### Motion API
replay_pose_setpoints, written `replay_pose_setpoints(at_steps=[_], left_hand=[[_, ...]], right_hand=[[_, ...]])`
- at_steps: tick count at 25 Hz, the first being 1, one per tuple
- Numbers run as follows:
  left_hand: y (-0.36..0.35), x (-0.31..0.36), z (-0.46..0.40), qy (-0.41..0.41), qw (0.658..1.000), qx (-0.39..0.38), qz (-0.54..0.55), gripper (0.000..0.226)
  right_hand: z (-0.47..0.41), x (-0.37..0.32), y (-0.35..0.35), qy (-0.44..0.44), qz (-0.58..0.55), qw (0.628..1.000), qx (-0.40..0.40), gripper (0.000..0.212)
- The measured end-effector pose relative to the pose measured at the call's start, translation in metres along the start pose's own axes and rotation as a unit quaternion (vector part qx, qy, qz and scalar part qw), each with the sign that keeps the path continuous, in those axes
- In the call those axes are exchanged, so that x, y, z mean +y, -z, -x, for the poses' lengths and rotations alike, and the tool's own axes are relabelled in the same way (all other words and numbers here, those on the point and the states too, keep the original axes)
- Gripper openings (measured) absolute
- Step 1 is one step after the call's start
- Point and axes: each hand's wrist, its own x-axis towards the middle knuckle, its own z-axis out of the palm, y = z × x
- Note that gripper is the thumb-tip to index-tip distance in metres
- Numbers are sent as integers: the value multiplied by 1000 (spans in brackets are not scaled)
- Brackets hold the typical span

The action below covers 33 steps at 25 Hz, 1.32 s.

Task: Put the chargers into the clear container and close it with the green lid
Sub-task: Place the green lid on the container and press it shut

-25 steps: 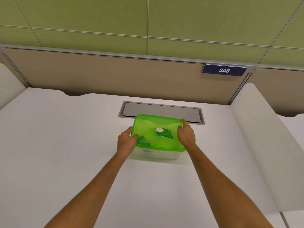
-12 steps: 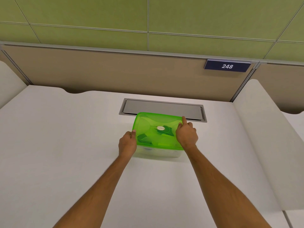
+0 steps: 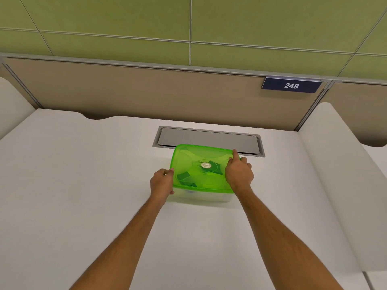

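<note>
Green lid (image 3: 201,164) sat on top of the clear container (image 3: 201,196), in the middle of the white desk (image 3: 83,185). Dark chargers (image 3: 185,177) showed through it, already inside. The left hand (image 3: 162,183) curled against the lid's left edge. The right hand (image 3: 238,173) pressed down on the right side, one finger pointing out. Probably only the last pushing shut was left.

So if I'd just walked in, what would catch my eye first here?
Probably the bright green lid, sitting on a clear container in the middle of the white desk. Two bare hands frame it: the left hand at its left edge, the right hand pressing on its right side, one finger out toward the far corner. After that, the dark sign reading 248 on the partition, upper right.
</note>
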Motion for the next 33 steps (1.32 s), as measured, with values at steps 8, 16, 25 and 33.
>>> replay_pose_setpoints(at_steps=[8,16,25,33], left_hand=[[-8,41,-41,-33,997,-63,-31,36],[-33,65,-79,-89,979,-49,-176,49],[-42,76,-94,-83,968,13,-237,40],[-44,79,-97,-90,967,20,-237,40]], right_hand=[[-3,2,-6,8,17,1000,13,45],[-3,1,-9,14,32,999,27,45],[-2,-1,-9,25,54,998,24,50],[-1,-2,-8,26,58,997,32,51]])
